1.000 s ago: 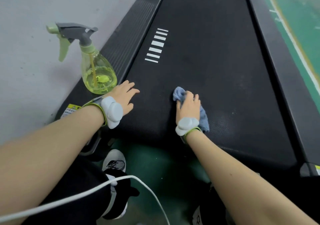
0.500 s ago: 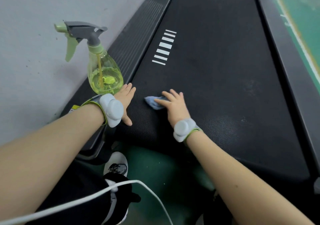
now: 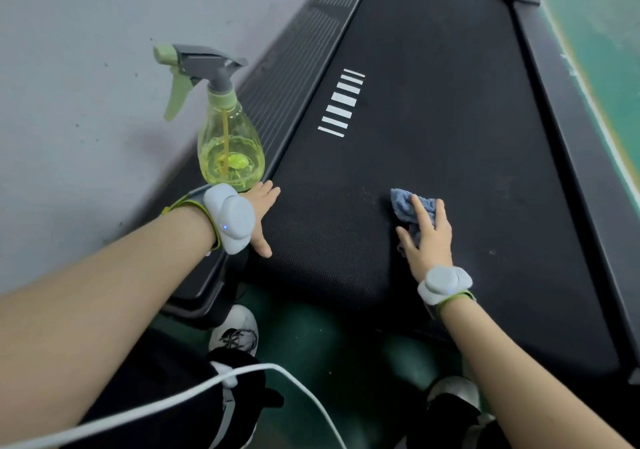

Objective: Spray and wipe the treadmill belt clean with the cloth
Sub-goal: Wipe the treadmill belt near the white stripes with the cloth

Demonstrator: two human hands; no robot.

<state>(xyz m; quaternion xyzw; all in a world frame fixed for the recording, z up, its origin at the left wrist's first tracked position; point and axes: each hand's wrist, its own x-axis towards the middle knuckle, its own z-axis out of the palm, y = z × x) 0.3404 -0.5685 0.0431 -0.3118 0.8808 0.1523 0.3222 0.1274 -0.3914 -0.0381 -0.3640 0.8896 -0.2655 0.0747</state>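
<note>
The step in hand looks like wiping. The right hand (image 3: 428, 241) lies flat on a crumpled blue cloth (image 3: 403, 203) at centre-right of the frame, fingers straight and slightly spread, pressing it onto the treadmill belt (image 3: 450, 102) rather than gripping it. The left hand (image 3: 261, 215), at centre-left, rests palm down on the belt's near left edge with its fingers straight and close together, partly hidden by a grey wrist device (image 3: 228, 218); it seems to serve as a brace. To wipe well, I would press evenly through the whole palm and run long overlapping strokes across the belt's width. The cloth should be refolded once a face is soiled, since pale specks show just above and to the right of it. The belt is matte black with a fine woven grain that likely holds dust, and it carries white bar markings (image 3: 341, 102). The cloth looks soft and terry-like. The spray bottle (image 3: 229, 151) stands on the ribbed side rail (image 3: 294, 68) just above the left hand, a clear pear-shaped plastic body holding yellow-green liquid under a grey and green trigger head.
</note>
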